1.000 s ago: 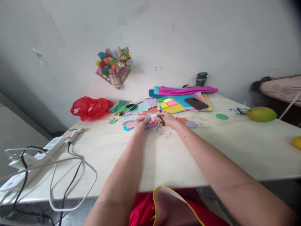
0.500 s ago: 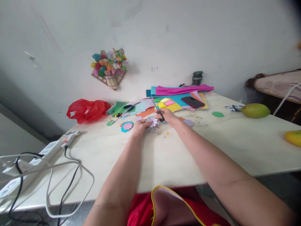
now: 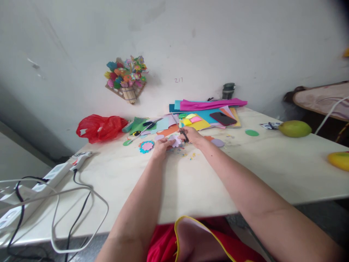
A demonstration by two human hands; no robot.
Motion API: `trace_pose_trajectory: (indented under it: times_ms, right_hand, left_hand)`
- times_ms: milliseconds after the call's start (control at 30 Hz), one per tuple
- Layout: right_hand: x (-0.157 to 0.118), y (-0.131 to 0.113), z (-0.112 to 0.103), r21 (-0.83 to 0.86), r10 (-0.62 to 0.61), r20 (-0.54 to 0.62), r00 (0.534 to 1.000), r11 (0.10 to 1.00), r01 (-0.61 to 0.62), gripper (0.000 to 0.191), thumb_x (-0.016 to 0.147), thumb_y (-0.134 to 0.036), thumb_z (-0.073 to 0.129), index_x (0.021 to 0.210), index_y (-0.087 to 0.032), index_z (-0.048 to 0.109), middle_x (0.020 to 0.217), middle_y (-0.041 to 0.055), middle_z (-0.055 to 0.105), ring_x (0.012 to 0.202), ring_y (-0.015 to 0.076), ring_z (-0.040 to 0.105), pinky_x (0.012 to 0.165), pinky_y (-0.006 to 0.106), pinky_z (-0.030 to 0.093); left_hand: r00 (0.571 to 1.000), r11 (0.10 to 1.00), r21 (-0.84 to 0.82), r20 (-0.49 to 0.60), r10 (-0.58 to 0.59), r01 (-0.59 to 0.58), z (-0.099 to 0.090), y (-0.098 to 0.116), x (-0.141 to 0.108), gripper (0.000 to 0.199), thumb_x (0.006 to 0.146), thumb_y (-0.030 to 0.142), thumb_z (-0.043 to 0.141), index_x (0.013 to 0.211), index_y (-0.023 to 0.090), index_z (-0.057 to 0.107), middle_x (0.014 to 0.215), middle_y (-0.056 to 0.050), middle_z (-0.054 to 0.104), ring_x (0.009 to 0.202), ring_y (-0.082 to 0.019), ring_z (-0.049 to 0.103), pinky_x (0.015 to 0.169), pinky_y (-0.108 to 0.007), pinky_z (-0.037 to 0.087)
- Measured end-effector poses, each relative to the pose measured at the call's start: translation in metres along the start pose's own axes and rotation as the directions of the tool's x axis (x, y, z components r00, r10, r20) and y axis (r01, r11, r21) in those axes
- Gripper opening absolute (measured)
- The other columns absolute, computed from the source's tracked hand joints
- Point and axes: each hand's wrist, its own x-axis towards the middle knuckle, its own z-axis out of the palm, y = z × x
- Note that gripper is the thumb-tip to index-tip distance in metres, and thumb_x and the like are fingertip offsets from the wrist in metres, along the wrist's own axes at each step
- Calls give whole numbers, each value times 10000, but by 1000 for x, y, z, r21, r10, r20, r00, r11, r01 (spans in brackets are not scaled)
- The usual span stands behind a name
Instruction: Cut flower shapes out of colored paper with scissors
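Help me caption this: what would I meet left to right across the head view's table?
Red bag, pink-and-blue flower shape, left hand, right hand, phone, green disc, small printed item, green fruit, yellow fruit.

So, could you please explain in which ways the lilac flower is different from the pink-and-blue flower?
The lilac flower is held in the left grip; the pink-and-blue flower lies on the table, held by nothing.

The lilac flower's visible face looks one colour, while the pink-and-blue flower shows a pink middle inside a blue border.

Both have a wavy, petal-like edge.
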Motion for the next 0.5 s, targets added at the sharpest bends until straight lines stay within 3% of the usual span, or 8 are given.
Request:
trace_pose_trajectory:
  times_ms: [267, 500]
  right_hand:
    - [-9, -7, 11, 16, 74, -42, 996, 997, -74, 246, 640, 9, 647, 813, -153, 584, 453, -78, 530, 403, 78, 508, 382, 152, 348]
    - [-2, 1, 2, 6, 75, 31, 997, 997, -75, 240, 671, -50, 731, 841, -139, 588, 466, -36, 586, 401, 96, 546, 311, 150, 232]
  left_hand:
    - [1000, 998, -52, -15, 18, -19, 3, 3, 0, 352, 413, 346, 913, 544, 165, 641, 571, -29, 651, 514, -142, 576, 550, -281, 475]
    - [998, 994, -100, -46, 29, -34, 3, 6, -4, 362, 428, 342, 913, 620, 139, 683, 627, -37, 675, 568, -149, 604, 619, -294, 503]
